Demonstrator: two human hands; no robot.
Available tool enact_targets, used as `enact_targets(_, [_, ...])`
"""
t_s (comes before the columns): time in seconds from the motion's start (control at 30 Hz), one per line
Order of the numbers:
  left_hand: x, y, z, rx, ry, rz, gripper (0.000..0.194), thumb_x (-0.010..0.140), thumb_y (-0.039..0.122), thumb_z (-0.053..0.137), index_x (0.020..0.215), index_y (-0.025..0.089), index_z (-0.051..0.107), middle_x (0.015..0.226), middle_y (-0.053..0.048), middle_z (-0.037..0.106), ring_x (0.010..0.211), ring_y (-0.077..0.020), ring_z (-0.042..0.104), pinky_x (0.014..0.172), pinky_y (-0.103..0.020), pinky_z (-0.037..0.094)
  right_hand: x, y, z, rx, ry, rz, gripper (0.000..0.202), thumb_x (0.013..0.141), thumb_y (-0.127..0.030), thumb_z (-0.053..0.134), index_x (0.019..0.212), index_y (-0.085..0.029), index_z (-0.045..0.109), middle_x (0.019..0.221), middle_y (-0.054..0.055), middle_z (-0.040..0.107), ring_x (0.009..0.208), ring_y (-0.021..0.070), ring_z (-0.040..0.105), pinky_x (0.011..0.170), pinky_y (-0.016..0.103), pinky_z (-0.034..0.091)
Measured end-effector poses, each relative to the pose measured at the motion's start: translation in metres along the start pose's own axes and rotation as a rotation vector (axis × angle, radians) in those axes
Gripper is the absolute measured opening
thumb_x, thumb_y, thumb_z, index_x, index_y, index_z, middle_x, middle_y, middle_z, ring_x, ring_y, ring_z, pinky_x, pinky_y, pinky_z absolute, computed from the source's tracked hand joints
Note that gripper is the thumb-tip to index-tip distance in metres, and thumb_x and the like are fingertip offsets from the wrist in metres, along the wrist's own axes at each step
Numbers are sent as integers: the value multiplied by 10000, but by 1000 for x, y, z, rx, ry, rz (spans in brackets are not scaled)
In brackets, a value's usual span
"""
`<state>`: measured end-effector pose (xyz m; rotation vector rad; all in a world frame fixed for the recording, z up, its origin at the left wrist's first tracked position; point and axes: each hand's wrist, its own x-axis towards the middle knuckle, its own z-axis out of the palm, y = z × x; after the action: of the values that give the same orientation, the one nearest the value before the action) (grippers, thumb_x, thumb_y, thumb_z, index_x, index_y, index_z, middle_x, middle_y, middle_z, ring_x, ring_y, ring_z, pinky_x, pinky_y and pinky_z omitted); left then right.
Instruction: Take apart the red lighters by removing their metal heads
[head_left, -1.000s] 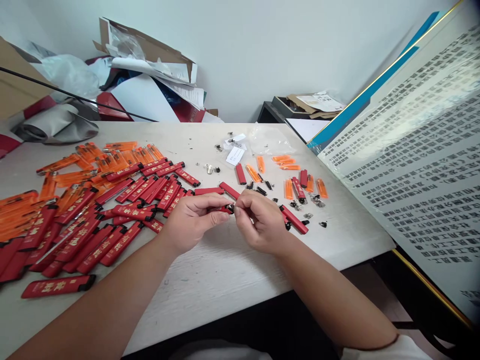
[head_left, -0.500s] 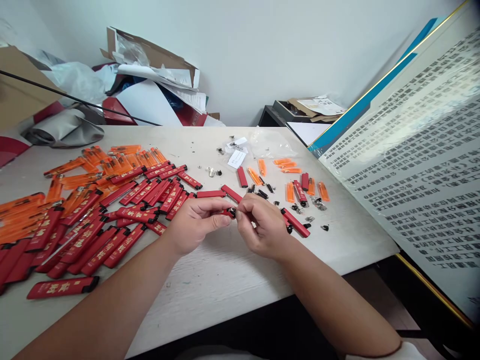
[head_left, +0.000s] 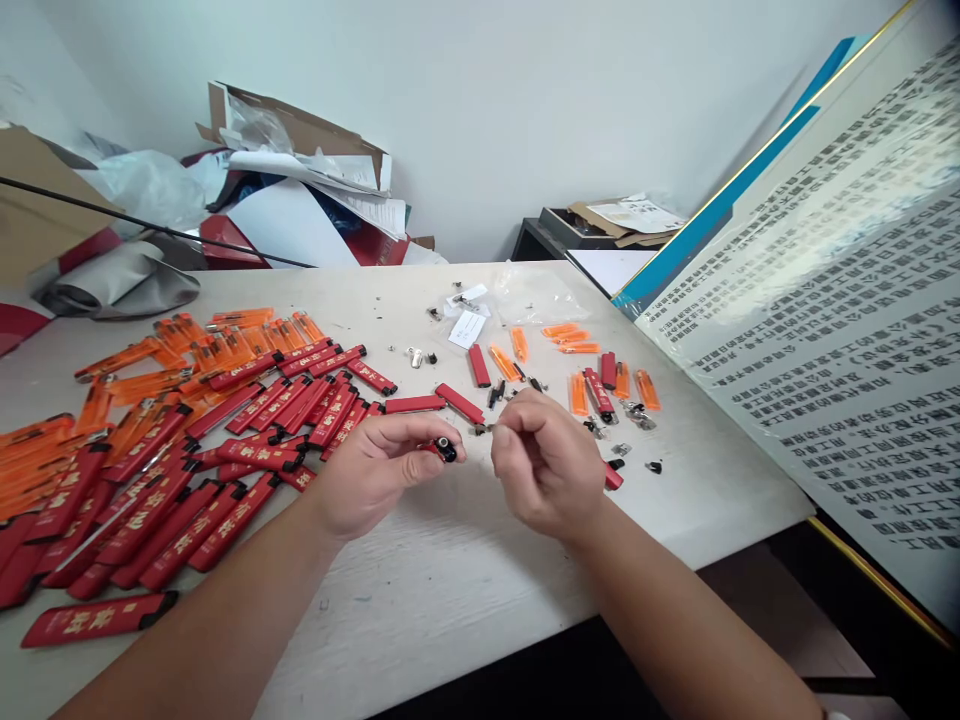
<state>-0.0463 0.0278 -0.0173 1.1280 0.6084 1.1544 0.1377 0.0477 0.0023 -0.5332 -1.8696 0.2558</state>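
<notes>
My left hand [head_left: 386,465] is closed round a red lighter [head_left: 444,449], whose black top end pokes out between thumb and fingers; most of its body is hidden by the hand. Just to the right, my right hand [head_left: 547,460] is pinched closed with a small piece [head_left: 486,428] at its fingertips, too small to name. A gap separates the two hands, both held above the table [head_left: 420,600]. To the left lies a heap of red lighters [head_left: 259,455] with gold lettering. Behind my hands a loose red lighter [head_left: 460,404] lies on the table.
Orange lighters [head_left: 240,345] are heaped at the far left. Right of my hands lie several orange lighters [head_left: 577,393] and small metal and black parts [head_left: 637,412]. A plastic bag [head_left: 544,295] lies at the back. A large printed board [head_left: 810,270] leans along the right side.
My hands have moved apart: the left with the lighter shifted left and slightly down, the right shifted right. The lighter's black end shows more plainly. The whole view has shifted slightly.
</notes>
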Motion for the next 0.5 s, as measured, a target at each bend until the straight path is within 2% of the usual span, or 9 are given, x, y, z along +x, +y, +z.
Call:
enact_targets(0.07, [0,1,1,-39,-42,5,118,791,256,736,890,194,756,851,-47,667,893,-167,586,876,-320,457,2,1,-2,19,14,13,180,829,-17,473,771,-187,466,630,-12,461,566,108,415,511,249,359])
enact_targets(0.23, [1,0,0,-127,-123,1,98,830,246,695,913,217,739,849,-36,647,862,-147,568,837,-294,446,21,-7,-14,21,-179,-96,156,837,-24,473,810,-177,483,663,2,500,613,114,466,531,244,396])
enact_targets(0.4, [2,1,-1,-195,-115,1,126,820,248,707,937,226,746,852,-38,650,848,-138,568,823,-274,448,49,-11,-21,-5,-296,-109,153,864,-46,474,814,-190,478,669,2,527,629,115,496,555,247,430])
enact_targets(0.5, [2,2,0,-199,-105,-13,128,813,250,715,931,226,757,866,-43,660,848,-141,580,828,-275,449,49,-6,-17,13,-316,-146,137,869,-61,476,834,-194,485,681,6,537,634,121,504,565,252,454])
